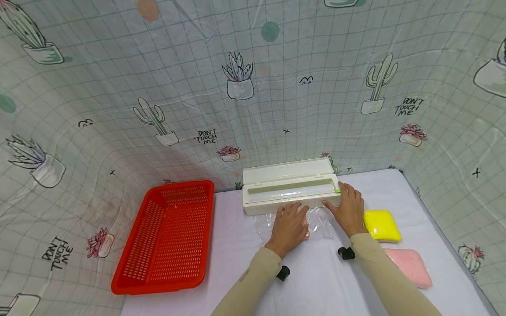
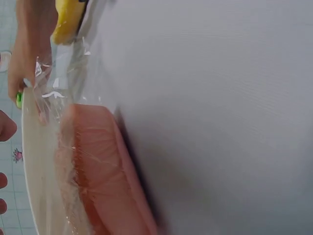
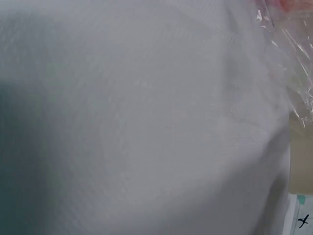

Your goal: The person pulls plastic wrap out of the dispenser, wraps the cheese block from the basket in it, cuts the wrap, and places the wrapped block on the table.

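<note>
A white cling film dispenser [image 1: 292, 193] stands with its lid raised and a roll of film [image 1: 292, 192] inside. Clear film [image 1: 322, 224] spreads on the cloth before it. On that film lies a pink block [image 2: 112, 171], film over part of it, mostly hidden under the left hand in the head view. My left hand [image 1: 290, 224] reaches over the block, fingers loosely extended toward the dispenser's front. At the dispenser's right end, beside a green slider [image 1: 337, 191], my right hand [image 1: 349, 208] holds the corner, thumb at the front and fingers at the side.
A red plastic basket [image 1: 178, 241] sits to the left. On the right lie a yellow block [image 1: 381, 225] and another pink block [image 1: 409, 267]. A patterned cloth curtain [image 1: 276, 109] hangs close behind the dispenser. White cloth [image 1: 316, 281] covers the table.
</note>
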A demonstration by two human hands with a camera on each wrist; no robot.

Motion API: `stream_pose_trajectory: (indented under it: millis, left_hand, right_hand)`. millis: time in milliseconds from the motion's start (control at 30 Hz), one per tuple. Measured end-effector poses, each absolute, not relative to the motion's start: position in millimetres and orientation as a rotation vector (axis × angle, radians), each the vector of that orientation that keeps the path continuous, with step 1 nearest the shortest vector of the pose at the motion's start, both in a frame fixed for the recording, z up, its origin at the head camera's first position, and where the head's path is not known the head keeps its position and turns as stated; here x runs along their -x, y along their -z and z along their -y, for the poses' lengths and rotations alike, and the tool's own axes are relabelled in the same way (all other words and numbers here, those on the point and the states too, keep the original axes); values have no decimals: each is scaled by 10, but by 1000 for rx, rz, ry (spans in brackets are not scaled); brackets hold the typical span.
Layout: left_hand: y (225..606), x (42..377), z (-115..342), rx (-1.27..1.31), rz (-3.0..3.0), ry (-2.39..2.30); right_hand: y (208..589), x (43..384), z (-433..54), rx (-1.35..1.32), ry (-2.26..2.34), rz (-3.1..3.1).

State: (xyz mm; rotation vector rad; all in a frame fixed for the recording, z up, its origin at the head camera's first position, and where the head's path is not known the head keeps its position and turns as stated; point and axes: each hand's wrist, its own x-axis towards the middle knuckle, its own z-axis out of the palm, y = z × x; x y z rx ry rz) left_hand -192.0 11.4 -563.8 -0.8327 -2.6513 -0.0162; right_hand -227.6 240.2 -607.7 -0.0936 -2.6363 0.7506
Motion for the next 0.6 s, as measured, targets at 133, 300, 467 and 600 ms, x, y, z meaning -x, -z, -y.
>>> stream_pose_trajectory:
  millis: [133, 300, 467, 600]
  left_hand:
    - [5594, 1985, -208, 844, 2696, 41]
    - [5550, 2092, -383, 860, 2752, 65]
    - [5554, 2205, -560, 863, 2789, 71]
    - [5556, 2280, -697, 843, 2826, 109]
  right_hand:
    - [6110, 2272, -2422, 114, -767, 2629]
    - [6174, 2266, -2473, 140, -797, 2611]
    - [6219, 2268, -2461, 148, -774, 2606]
    - [6206, 2256, -2426, 151, -715, 2630]
